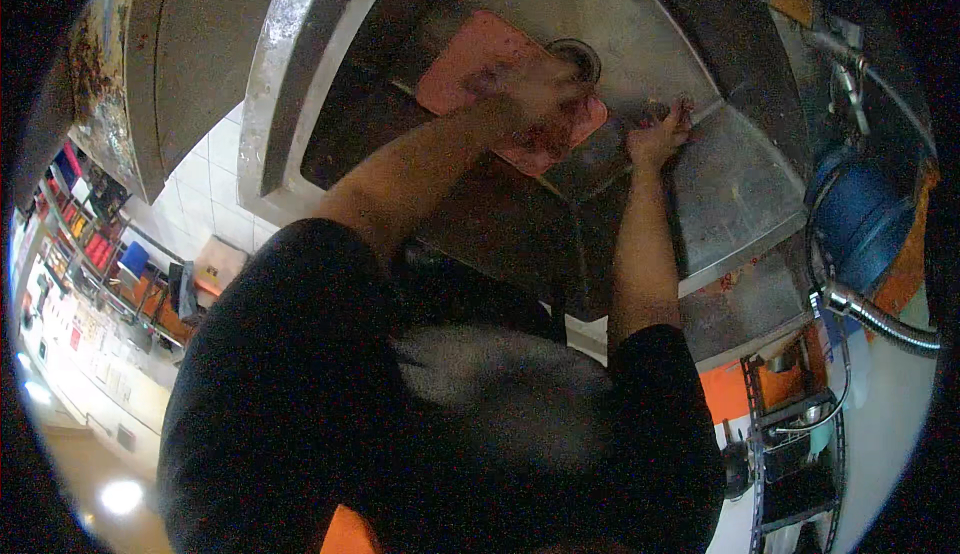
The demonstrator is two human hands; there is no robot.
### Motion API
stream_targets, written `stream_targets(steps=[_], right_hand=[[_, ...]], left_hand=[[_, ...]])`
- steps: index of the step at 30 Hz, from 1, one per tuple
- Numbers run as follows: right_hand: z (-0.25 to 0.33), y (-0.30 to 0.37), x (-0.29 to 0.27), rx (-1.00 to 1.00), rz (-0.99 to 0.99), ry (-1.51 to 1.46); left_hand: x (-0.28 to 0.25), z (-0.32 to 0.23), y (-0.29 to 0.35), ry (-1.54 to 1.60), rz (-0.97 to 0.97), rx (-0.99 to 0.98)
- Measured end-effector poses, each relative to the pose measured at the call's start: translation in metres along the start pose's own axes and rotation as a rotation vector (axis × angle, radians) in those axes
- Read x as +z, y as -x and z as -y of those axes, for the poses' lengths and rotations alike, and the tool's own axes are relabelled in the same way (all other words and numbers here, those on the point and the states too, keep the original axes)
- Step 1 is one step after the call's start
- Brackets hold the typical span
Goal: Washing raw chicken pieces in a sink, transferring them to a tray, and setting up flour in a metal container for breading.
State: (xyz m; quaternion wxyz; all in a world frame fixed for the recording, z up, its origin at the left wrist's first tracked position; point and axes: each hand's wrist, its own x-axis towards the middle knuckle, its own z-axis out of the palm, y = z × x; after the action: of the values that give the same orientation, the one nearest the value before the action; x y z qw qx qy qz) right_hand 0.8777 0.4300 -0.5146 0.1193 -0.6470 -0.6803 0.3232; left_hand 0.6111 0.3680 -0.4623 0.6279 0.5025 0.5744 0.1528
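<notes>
A pink rectangular board with rounded corners (478, 46), perhaps a cutting board, lies tilted in a deep metal sink (650, 14). My left hand (545, 102) is over the board's right part, smeared by motion, so its fingers are unclear. Reddish-brown marks show on the board near that hand. To the right, apart from the board, my right hand (657, 140) is held with its fingers curled in. Whatever it may hold is too dark and small to make out. Just beyond the board is a round drain ring (578, 58).
A raised metal rim (275, 104) bounds the sink on the left. At the right stand a blue drum-like container (865, 219), a flexible metal hose (885, 322) and a tap (848, 74). A dark rack (795, 444) holds kitchenware at the lower right.
</notes>
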Motion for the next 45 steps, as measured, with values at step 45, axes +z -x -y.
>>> stream_targets(steps=[45], right_hand=[[0.048,0.1,0.039,0.226,-0.071,0.032]], left_hand=[[0.004,0.148,-0.097,-1.121,-0.978,-1.696]])
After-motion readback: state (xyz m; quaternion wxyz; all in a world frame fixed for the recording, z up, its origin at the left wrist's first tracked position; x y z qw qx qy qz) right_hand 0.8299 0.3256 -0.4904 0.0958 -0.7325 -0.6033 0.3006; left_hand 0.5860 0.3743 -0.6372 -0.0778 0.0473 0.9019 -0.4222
